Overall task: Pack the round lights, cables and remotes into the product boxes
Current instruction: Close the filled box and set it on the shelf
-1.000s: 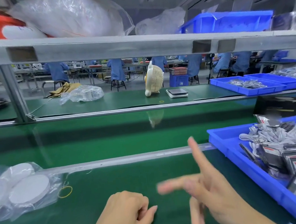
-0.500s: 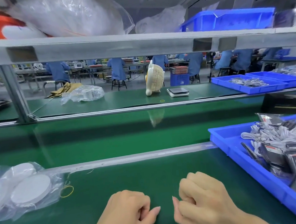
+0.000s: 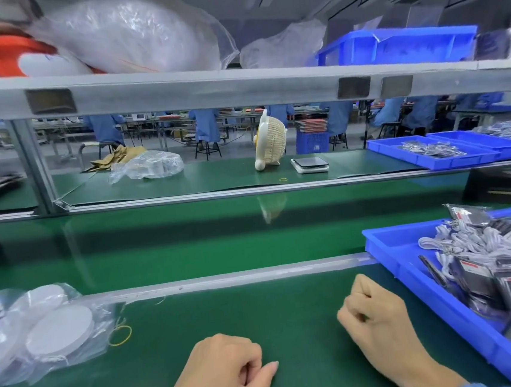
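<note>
Left hand [image 3: 226, 372], right hand [image 3: 375, 317]: both curled, holding nothing, resting on green mat [image 3: 259, 311]. Bagged round lights [image 3: 58, 332] near left; blue bin [image 3: 411, 272] with cables [image 3: 477, 239] near right.

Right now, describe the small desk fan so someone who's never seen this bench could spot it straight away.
Look past the glossy green conveyor belt to the far green worktop. The desk fan stands near its middle, just left of a flat scale. It is the only upright cream thing there, with a round ribbed grille.
</note>
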The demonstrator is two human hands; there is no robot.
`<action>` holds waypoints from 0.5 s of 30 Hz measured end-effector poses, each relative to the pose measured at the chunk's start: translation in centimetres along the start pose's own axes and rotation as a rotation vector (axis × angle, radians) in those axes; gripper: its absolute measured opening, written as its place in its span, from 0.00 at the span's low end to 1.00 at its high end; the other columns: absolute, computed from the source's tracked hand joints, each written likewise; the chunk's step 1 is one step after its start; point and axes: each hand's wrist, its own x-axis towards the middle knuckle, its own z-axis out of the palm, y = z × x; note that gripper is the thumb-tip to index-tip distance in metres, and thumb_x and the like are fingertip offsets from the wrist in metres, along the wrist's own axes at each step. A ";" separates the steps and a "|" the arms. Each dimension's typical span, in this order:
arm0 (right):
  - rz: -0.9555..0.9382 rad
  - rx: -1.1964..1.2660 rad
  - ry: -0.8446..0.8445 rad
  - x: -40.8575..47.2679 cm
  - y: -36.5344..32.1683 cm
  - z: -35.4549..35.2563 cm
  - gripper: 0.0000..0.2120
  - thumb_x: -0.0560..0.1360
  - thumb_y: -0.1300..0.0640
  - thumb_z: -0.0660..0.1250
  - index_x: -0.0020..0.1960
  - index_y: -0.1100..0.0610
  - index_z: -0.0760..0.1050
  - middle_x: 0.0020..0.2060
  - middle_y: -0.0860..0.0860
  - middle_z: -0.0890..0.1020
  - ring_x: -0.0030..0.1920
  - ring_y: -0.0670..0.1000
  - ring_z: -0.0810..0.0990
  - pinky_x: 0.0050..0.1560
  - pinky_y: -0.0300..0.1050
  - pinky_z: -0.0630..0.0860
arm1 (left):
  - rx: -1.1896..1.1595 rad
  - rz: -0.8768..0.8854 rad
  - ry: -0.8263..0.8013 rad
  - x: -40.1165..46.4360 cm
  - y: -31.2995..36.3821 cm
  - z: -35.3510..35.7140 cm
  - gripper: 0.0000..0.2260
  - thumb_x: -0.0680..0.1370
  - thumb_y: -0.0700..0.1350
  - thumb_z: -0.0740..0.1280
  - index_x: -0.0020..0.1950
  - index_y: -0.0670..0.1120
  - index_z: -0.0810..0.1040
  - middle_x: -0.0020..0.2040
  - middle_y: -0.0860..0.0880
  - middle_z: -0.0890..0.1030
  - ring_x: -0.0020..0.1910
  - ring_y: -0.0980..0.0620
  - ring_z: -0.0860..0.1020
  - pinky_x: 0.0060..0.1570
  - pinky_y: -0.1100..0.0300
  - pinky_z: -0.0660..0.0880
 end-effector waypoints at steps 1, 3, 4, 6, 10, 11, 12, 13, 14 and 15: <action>0.016 -0.015 0.017 0.2 0.5 -0.2 0.29 0.63 0.79 0.71 0.31 0.55 0.54 0.31 0.45 0.60 0.31 0.43 0.57 0.31 0.43 0.55 | -0.032 -0.024 -0.005 0.0 0.1 -0.1 0.17 0.71 0.65 0.61 0.33 0.53 0.69 0.29 0.59 0.73 0.30 0.60 0.70 0.34 0.73 0.64; -0.004 -0.095 0.068 0.5 1.2 -0.8 0.26 0.65 0.77 0.72 0.30 0.58 0.57 0.33 0.45 0.60 0.32 0.43 0.58 0.32 0.41 0.56 | -0.183 -0.109 -0.004 0.2 -0.1 -0.5 0.19 0.71 0.65 0.63 0.31 0.52 0.71 0.26 0.58 0.73 0.27 0.59 0.68 0.32 0.71 0.64; -0.029 -0.148 0.100 0.6 1.4 -1.0 0.24 0.67 0.73 0.73 0.29 0.60 0.59 0.35 0.46 0.62 0.34 0.44 0.60 0.34 0.40 0.58 | -0.289 -0.170 0.004 0.3 -0.3 -0.7 0.20 0.72 0.64 0.65 0.30 0.50 0.72 0.25 0.56 0.72 0.26 0.59 0.67 0.31 0.70 0.64; -0.106 -0.274 0.192 0.9 1.6 -1.6 0.19 0.71 0.62 0.72 0.26 0.60 0.67 0.42 0.47 0.72 0.41 0.49 0.69 0.44 0.42 0.64 | -0.507 -0.303 0.042 0.6 -0.7 -1.5 0.23 0.74 0.63 0.68 0.28 0.48 0.74 0.26 0.51 0.75 0.26 0.58 0.69 0.30 0.66 0.67; -0.340 -0.477 0.225 1.6 2.0 -3.2 0.06 0.74 0.51 0.70 0.41 0.51 0.84 0.64 0.56 0.75 0.60 0.59 0.71 0.62 0.54 0.63 | -0.744 -0.417 0.128 1.0 -1.2 -2.1 0.22 0.73 0.59 0.71 0.28 0.44 0.75 0.26 0.46 0.76 0.24 0.52 0.72 0.27 0.63 0.69; -0.331 -0.479 0.205 1.7 2.3 -3.5 0.07 0.75 0.53 0.71 0.52 0.49 0.84 0.69 0.57 0.70 0.64 0.59 0.70 0.65 0.54 0.63 | -0.758 -0.421 0.131 1.0 -1.4 -2.0 0.23 0.74 0.59 0.72 0.29 0.43 0.75 0.26 0.46 0.76 0.25 0.52 0.72 0.27 0.63 0.69; -0.257 -0.399 0.181 1.6 2.7 -3.6 0.16 0.76 0.55 0.72 0.63 0.46 0.78 0.73 0.57 0.64 0.69 0.58 0.68 0.68 0.53 0.65 | -0.762 -0.426 0.128 1.0 -1.5 -2.0 0.23 0.74 0.59 0.71 0.29 0.43 0.75 0.26 0.47 0.76 0.25 0.52 0.72 0.27 0.63 0.70; -0.114 -0.205 0.152 1.4 2.8 -3.8 0.28 0.74 0.56 0.73 0.71 0.42 0.69 0.77 0.54 0.57 0.72 0.55 0.67 0.69 0.50 0.68 | -0.766 -0.426 0.121 1.0 -1.5 -1.9 0.23 0.74 0.59 0.71 0.30 0.42 0.75 0.27 0.47 0.76 0.25 0.52 0.72 0.28 0.63 0.70; 0.079 0.061 0.128 1.3 2.4 -3.9 0.39 0.72 0.56 0.74 0.74 0.35 0.59 0.78 0.47 0.54 0.72 0.52 0.69 0.66 0.46 0.72 | -0.770 -0.420 0.112 0.9 -1.4 -1.9 0.23 0.74 0.58 0.71 0.30 0.42 0.75 0.27 0.46 0.76 0.25 0.52 0.72 0.28 0.63 0.70; 0.240 0.341 0.081 1.1 2.0 -3.9 0.46 0.69 0.55 0.74 0.73 0.28 0.51 0.77 0.42 0.55 0.69 0.52 0.74 0.60 0.46 0.78 | -0.773 -0.415 0.105 0.9 -1.3 -2.0 0.23 0.75 0.58 0.71 0.30 0.42 0.75 0.27 0.46 0.77 0.25 0.52 0.72 0.28 0.62 0.70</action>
